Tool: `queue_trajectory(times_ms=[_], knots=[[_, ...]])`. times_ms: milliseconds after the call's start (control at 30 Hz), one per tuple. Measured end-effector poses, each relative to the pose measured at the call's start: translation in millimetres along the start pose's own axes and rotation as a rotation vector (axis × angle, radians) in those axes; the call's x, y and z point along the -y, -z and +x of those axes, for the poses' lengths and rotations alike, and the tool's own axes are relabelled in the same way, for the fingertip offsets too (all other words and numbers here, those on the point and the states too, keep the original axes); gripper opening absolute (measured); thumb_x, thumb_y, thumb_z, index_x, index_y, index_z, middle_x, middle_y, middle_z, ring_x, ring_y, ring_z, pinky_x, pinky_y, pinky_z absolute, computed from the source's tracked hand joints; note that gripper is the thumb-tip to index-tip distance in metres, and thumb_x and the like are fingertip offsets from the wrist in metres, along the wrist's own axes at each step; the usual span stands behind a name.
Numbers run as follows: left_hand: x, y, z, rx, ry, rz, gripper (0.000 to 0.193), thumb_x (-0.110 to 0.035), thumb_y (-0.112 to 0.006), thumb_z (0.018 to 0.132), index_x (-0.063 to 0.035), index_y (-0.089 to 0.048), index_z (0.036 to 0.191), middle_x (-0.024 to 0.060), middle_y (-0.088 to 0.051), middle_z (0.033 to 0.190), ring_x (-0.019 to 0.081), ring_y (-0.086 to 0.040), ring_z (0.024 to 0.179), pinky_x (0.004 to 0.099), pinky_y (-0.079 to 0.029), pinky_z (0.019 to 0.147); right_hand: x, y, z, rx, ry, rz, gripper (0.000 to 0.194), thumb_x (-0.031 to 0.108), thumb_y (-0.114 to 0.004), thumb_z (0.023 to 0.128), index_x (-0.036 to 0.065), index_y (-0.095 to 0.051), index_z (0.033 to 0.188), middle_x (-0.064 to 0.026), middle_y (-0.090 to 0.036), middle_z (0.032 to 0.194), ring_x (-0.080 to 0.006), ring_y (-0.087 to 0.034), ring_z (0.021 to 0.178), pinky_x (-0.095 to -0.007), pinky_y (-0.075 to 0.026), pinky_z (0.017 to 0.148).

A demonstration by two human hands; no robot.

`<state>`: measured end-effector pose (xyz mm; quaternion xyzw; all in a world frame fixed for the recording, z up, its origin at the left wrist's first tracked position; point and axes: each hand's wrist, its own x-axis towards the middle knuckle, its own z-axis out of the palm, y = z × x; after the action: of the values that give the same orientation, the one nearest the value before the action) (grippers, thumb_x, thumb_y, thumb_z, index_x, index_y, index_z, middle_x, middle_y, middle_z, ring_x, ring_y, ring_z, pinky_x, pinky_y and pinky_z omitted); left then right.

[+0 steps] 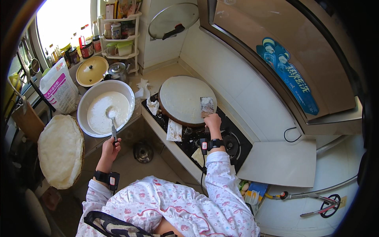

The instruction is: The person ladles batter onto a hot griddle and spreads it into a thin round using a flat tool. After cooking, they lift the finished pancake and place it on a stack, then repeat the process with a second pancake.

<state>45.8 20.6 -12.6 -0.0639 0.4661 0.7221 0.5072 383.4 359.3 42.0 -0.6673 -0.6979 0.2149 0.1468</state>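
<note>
My left hand [110,150] grips the handle of a ladle [113,129], whose bowl rests in pale batter [98,107]. The batter fills part of a large metal basin [81,120] on the counter. With my right hand [213,122] I hold a wide flat scraper [207,106] by its handle. Its batter-smeared blade is over the right side of a round griddle [170,119]; whether it touches is hard to tell. A thin white layer of batter or pancake [186,97] covers nearly the whole griddle.
Left of the basin, a stack of thin pancakes [60,151] lies on a round woven tray. Behind stand a flour bag [60,87], a yellow lid [91,71] and a metal kettle [117,70]. The griddle sits on a black gas stove [192,148], below the range hood [284,65].
</note>
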Motion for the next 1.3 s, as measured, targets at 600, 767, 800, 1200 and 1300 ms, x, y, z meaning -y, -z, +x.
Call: queue_trajectory(times_ms=[600, 767, 800, 1200, 1300], knots=[[-6.7, 16.1, -5.7, 0.040, -0.024, -0.087, 0.017, -0.016, -0.038, 0.094, -0.0002, -0.041, 0.098, 0.0107, -0.055, 0.084, 0.0096, -0.043, 0.057, 0.0217, -0.037, 0.045, -31.9, 45.1, -91.5, 0.658, 0.083, 1.403, 0.046, 0.014, -0.054, 0.079, -0.006, -0.047, 0.120, -0.0057, -0.056, 0.075, -0.0052, -0.044, 0.043, -0.0173, -0.036, 0.038], [-17.6, 22.1, -13.3, 0.000, -0.078, -0.080, 0.018, -0.018, -0.038, 0.095, -0.0006, -0.042, 0.098, 0.0104, -0.055, 0.083, 0.0092, -0.042, 0.056, 0.0213, -0.037, 0.045, -13.4, 36.8, -127.4, 1.080, 0.109, 1.774, 0.040, 0.014, -0.048, 0.085, -0.010, -0.040, 0.116, -0.0125, -0.050, 0.082, -0.0062, -0.039, 0.041, -0.0184, -0.035, 0.037], [-20.8, 23.5, -14.4, 0.002, -0.088, -0.075, 0.018, -0.018, -0.038, 0.095, -0.0007, -0.042, 0.098, 0.0104, -0.055, 0.083, 0.0090, -0.042, 0.056, 0.0211, -0.037, 0.045, -8.4, 34.2, -132.1, 1.126, 0.115, 1.789, 0.036, 0.015, -0.048, 0.086, -0.010, -0.040, 0.111, -0.0129, -0.048, 0.082, -0.0058, -0.037, 0.041, -0.0182, -0.035, 0.038], [-40.9, 65.3, -24.4, 0.015, -0.097, -0.073, 0.021, -0.018, -0.036, 0.095, -0.0001, -0.046, 0.094, 0.0105, -0.058, 0.084, 0.0075, -0.041, 0.054, 0.0202, -0.037, 0.045, 82.7, -20.8, -173.3, 0.969, 0.268, 1.439, 0.039, 0.015, -0.056, 0.084, -0.006, -0.049, 0.115, -0.0112, -0.053, 0.084, -0.0053, -0.040, 0.047, -0.0171, -0.034, 0.042], [-40.5, 71.7, -29.7, 0.029, -0.081, -0.061, 0.021, -0.018, -0.036, 0.095, 0.0005, -0.046, 0.094, 0.0112, -0.059, 0.085, 0.0069, -0.040, 0.054, 0.0198, -0.036, 0.044, 86.0, -36.4, -167.6, 0.691, 0.348, 1.173, 0.040, 0.007, -0.058, 0.078, -0.004, -0.054, 0.116, -0.0047, -0.058, 0.077, -0.0054, -0.044, 0.050, -0.0173, -0.035, 0.045]])
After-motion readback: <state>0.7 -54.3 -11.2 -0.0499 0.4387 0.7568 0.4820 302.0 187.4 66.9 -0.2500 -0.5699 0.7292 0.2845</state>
